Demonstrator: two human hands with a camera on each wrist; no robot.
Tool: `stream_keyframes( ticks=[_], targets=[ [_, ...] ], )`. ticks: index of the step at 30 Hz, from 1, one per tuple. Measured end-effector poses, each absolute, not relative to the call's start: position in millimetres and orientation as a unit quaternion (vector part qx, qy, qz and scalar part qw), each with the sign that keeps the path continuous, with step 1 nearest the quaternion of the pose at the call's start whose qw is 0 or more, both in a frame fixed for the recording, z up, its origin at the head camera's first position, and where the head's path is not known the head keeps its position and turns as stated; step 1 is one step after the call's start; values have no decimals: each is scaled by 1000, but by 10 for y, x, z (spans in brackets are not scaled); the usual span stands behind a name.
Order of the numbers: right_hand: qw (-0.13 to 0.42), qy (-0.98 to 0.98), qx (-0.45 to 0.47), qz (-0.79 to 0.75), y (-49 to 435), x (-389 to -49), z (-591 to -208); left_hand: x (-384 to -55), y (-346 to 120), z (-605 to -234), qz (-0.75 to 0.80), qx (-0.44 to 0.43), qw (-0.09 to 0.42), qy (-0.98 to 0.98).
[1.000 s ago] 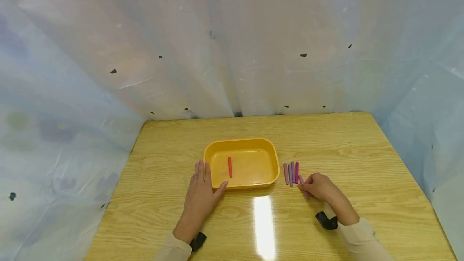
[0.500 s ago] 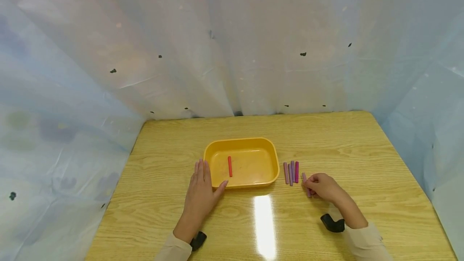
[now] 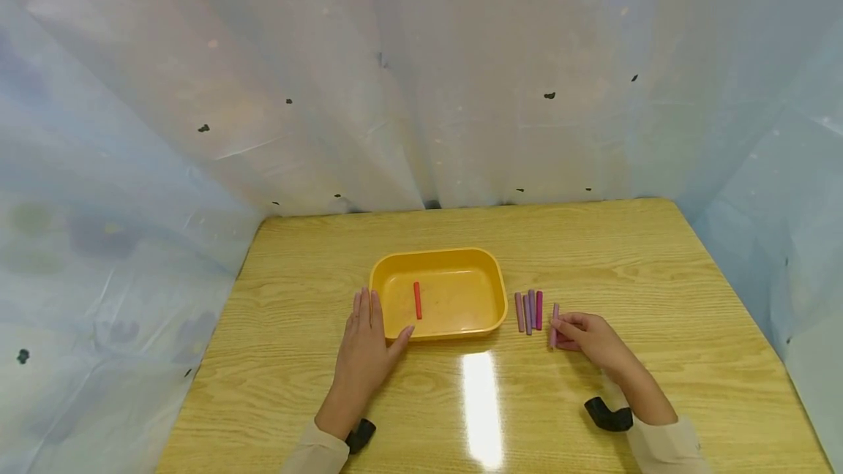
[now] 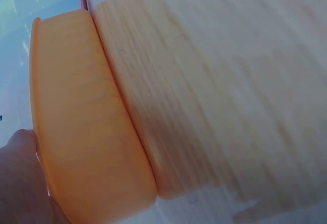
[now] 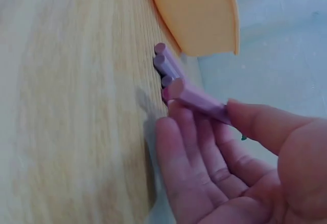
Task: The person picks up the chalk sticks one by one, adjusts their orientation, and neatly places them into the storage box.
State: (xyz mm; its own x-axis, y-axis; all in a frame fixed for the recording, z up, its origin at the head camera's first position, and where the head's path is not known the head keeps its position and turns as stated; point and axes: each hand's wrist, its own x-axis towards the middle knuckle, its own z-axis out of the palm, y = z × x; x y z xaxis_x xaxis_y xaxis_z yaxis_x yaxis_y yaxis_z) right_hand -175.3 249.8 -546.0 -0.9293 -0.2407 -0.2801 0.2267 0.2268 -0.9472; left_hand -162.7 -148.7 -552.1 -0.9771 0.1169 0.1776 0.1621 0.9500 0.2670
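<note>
A yellow tray [image 3: 490, 329] sits mid-table, with one red crayon [image 3: 418, 301] lying inside toward its left end. My left hand [image 3: 362, 360] rests against the tray's left front corner, fingers straight and thumb along the front rim; the left wrist view shows the thumb [image 4: 21, 147] at that rim. Right of the tray lie several purple and pink crayons [image 3: 529, 313] side by side. My right hand [image 3: 589, 339] pinches a light purple crayon [image 5: 196, 100] between thumb and fingers, just to the right of that row. The crayon appears raised off the table in the right wrist view.
The wooden table [image 3: 316, 254] has a rounded far edge close to a pale plastic sheet [image 3: 461, 93], which also rises at both sides. A bright light reflection lies on the table in front of the tray. Black wrist mounts [image 3: 609, 414] are on both forearms.
My right hand has drawn the light purple crayon slightly right, away from the row, and turned it from slanted to nearly straight. My left hand and the tray have stayed in place.
</note>
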Motion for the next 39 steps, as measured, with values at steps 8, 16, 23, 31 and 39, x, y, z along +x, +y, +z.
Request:
stream_keyframes(
  ticks=[8,16,23,31,39],
  targets=[
    [192,703,1,-684,2493,-1740,-5525,-1622,-1484,-5514,-143,-69,80,-984],
    [208,616,-41,-759,2504,-1758,-5519,-1610,-1476,-5486,-145,-73,90,-983],
    [238,546,-62,-801,2461,-1785,-5426,-1605,-1475,-5468,-147,-69,85,-983],
    [255,513,-89,-815,2379,-1846,-5321,-1603,-1481,-5474,-144,-67,82,-984],
    [261,514,-136,-806,2282,-1927,-5209,-1603,-1474,-5462,-146,-63,74,-985]
  ],
)
